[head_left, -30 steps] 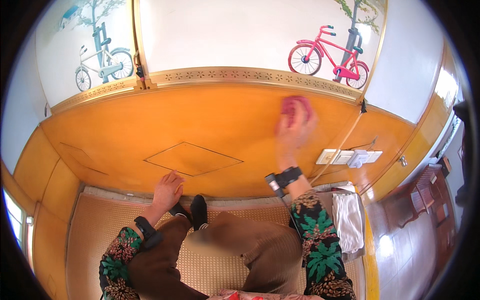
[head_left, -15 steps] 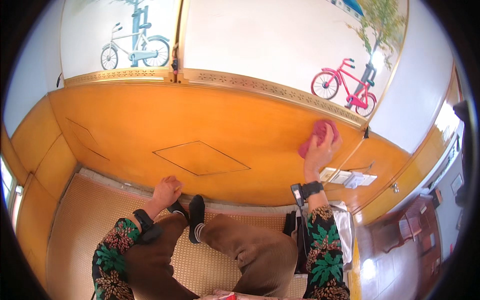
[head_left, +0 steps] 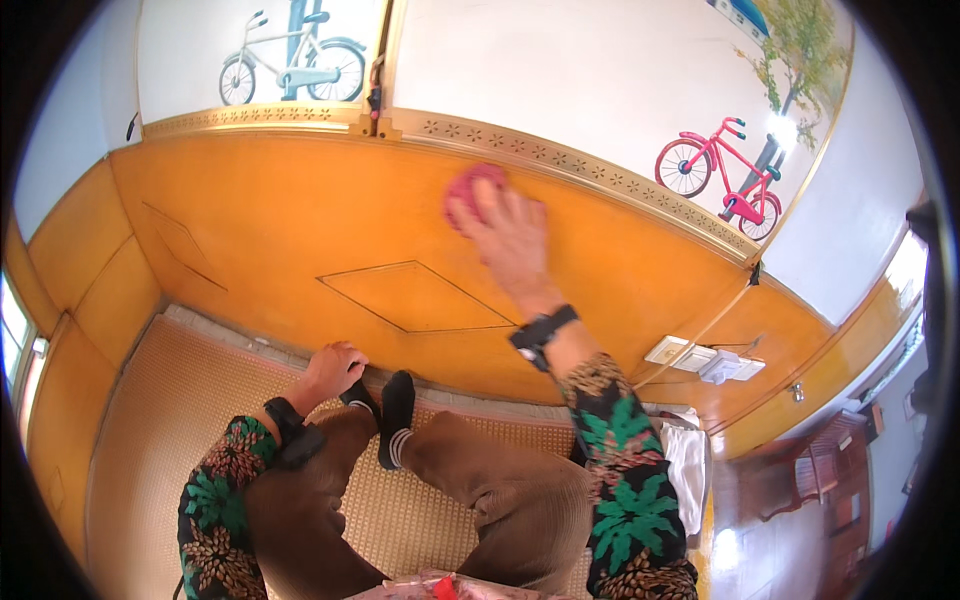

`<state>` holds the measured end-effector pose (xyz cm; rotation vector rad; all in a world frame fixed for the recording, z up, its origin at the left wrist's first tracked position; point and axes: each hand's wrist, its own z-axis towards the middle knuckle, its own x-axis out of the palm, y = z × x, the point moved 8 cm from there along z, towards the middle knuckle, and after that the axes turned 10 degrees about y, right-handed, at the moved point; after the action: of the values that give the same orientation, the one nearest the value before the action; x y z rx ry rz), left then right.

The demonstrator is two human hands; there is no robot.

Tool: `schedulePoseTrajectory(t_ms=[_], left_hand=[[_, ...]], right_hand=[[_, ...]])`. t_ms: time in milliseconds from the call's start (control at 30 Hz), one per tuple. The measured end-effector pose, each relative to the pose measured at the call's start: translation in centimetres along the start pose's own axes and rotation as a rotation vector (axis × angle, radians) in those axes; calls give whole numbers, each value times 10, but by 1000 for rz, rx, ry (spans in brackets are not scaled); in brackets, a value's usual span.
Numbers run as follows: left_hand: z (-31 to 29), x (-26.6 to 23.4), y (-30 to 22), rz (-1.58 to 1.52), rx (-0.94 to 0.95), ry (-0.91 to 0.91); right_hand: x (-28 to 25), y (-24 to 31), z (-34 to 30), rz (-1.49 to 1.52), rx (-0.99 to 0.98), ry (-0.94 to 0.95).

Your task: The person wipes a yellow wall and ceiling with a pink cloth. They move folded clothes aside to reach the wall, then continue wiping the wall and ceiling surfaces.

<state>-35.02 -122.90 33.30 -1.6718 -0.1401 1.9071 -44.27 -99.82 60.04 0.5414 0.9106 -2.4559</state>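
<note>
Right hand point(head_left: 514, 240) gripping pink cloth point(head_left: 463, 192), we should press evenly across the orange panel point(head_left: 250, 210); half-open left hand point(head_left: 335, 370) looks empty.

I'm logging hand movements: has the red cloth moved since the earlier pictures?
Yes. The red cloth, under the right hand, has moved left: it was below the painted red bicycle before, and is now well to its left.
</note>
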Motion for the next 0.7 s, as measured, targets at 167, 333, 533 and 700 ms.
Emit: schedulePoseTrajectory(t_ms=[167,333,533,700], left_hand=[[-6,-2,17,10,-130,-1],[-16,4,26,-8,-133,38],[-20,-3,26,15,-169,37],[-19,-7,22,-16,-173,0]], right_hand=[[-37,-105,-150,-37,278,193],[-4,-66,-190,-158,34,269],[70,92,-67,-61,-420,239],[59,69,-94,0,-452,311]])
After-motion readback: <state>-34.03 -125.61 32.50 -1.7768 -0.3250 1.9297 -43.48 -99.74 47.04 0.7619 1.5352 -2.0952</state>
